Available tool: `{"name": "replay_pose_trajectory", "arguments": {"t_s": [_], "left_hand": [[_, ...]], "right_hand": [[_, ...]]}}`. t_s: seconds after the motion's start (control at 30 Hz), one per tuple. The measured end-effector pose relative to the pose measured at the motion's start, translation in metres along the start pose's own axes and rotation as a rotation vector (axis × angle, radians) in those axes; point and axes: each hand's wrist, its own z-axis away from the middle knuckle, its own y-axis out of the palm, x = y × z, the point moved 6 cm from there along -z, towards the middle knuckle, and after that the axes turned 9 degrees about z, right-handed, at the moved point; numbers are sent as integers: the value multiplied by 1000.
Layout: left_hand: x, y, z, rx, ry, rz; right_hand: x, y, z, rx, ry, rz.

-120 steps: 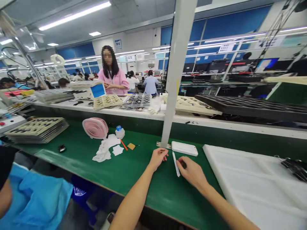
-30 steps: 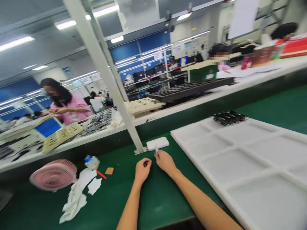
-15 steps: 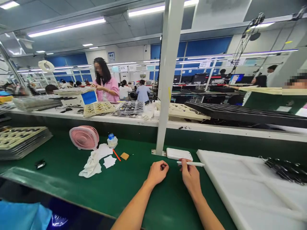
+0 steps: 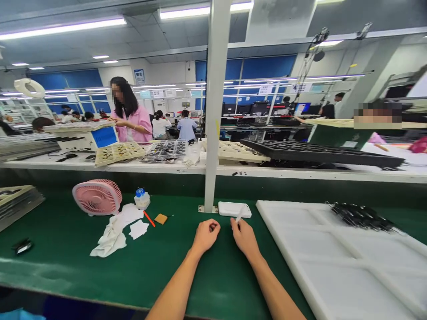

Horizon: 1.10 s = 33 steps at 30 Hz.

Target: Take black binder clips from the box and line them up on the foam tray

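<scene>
My right hand (image 4: pixel 245 236) grips a slim white pen (image 4: pixel 239 214), which tilts upward out of the fingers in front of a white phone-shaped case (image 4: pixel 230 209) lying on the green mat. Opposite it, my left hand (image 4: pixel 206 234) is curled closed, thumb and fingers pinched together above the mat. Whatever it pinches, if anything, is too small or hidden to name. The two hands are apart, a short gap between them.
Left of my hands lie a yellow sponge (image 4: pixel 161 218), a red stick (image 4: pixel 149 218), white cloth (image 4: pixel 111 238), a blue-capped bottle (image 4: pixel 142 200) and a pink fan (image 4: pixel 98 198). A white foam tray (image 4: pixel 320 253) with black clips (image 4: pixel 362 216) lies right. A post (image 4: pixel 213 133) stands ahead.
My right hand has come closer to my left hand, and the pen has turned from lying level to pointing upward. The view has shifted to the right.
</scene>
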Motion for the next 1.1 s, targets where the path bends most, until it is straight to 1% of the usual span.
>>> {"name": "replay_pose_trajectory", "arguments": {"t_s": [0.07,0.17,0.23,0.27,0.37,0.5,0.63,0.73,1.0,1.1], "left_hand": [[0,1,-1,5,7,-1],[-2,1,-4,6,25,0],[-3,1,-5,10,38,2],[-3,2,-6,14,42,5],[-2,3,-9,19,38,21],[1,4,-13,17,26,39],[2,5,-14,41,28,32],[2,5,-14,56,34,14],[4,5,-16,68,19,30],[4,5,-16,64,26,13]], "right_hand": [[3,-2,0,-41,-36,-41],[10,-3,-1,-37,-75,-14],[14,-6,-1,-65,-98,3],[15,-6,-1,-68,-96,17],[16,-5,-2,-18,-62,81],[18,-7,-3,-20,-77,112],[20,-13,-2,-31,-65,151],[19,-14,-2,-2,-44,185],[14,-15,-4,-33,-37,177],[12,-12,-4,0,-33,189]]}}
